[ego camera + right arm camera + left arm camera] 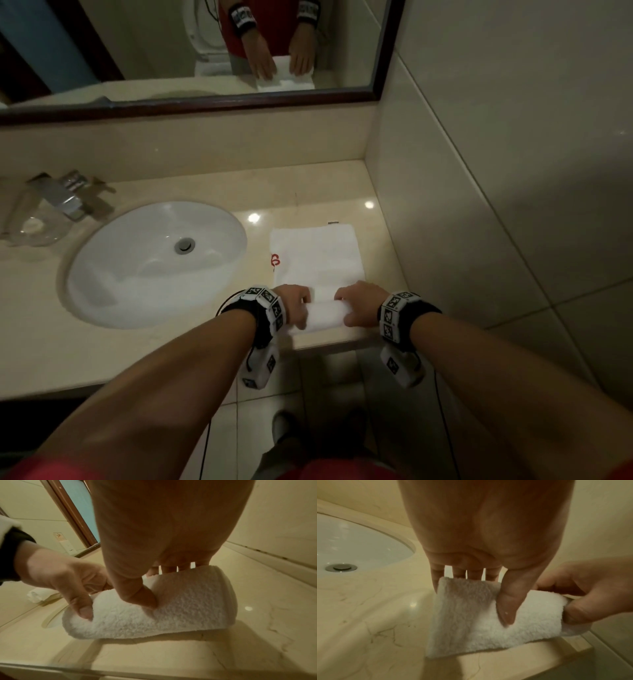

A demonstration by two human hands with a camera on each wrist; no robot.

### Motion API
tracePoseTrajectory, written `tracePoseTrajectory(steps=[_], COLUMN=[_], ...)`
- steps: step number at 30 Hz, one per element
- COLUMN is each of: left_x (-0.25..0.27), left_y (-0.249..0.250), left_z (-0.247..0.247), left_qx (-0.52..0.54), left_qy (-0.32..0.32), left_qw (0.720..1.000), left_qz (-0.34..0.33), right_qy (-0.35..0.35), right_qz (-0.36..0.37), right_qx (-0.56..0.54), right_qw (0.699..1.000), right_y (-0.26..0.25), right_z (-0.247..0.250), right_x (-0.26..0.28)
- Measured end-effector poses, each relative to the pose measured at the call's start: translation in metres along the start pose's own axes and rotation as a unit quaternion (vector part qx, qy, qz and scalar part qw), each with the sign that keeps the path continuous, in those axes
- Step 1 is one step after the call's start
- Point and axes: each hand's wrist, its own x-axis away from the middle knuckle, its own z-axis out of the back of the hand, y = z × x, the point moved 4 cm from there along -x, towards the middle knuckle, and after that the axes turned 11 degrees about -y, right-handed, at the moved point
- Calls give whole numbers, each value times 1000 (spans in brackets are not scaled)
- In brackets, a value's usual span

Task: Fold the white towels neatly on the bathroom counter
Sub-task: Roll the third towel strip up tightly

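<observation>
A white towel [317, 257] with a small red mark lies flat on the beige counter [171, 363], to the right of the sink. Its near end is curled into a roll [325, 317] at the counter's front edge. My left hand [296, 306] grips the roll's left end, thumb on the near side and fingers behind. My right hand [356, 305] grips the right end the same way. The left wrist view shows the left hand [488, 599] on the towel roll [471, 626]. In the right wrist view the right hand [161, 588] pinches the roll [180, 615].
An oval white sink [154, 263] lies left of the towel, with a chrome faucet [65, 195] and a glass [30, 226] beyond it. The tiled wall [479, 205] borders the counter on the right; a mirror [205, 51] hangs behind. A white rolled cloth [36, 595] sits past the sink.
</observation>
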Motion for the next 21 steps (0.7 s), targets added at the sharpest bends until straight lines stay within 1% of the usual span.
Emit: tracePoseTrajectory(steps=[5,9,12,14,17,21], left_x=[-11,-17,-19,-22,-25,-25], left_y=[-4,-8,-10,-12,-17,-20], left_z=[7,11,14,16,20,21], left_qx=[26,44,54,67,98,106], left_qy=[-21,-27,-29,-22,11,27], left_qw=[999,999,998,997,995,994], left_qz=[-16,-13,-13,-13,-13,-19], right_qy=[-10,-34,-35,-29,-18,14], right_qz=[-22,-17,-10,-9,-10,-21], right_qx=[-23,-78,-98,-102,-102,-53], right_qw=[999,996,995,994,995,998], right_y=[4,4,4,4,3,2], right_z=[2,7,13,17,20,22], right_x=[-4,-9,-13,-16,-19,-24])
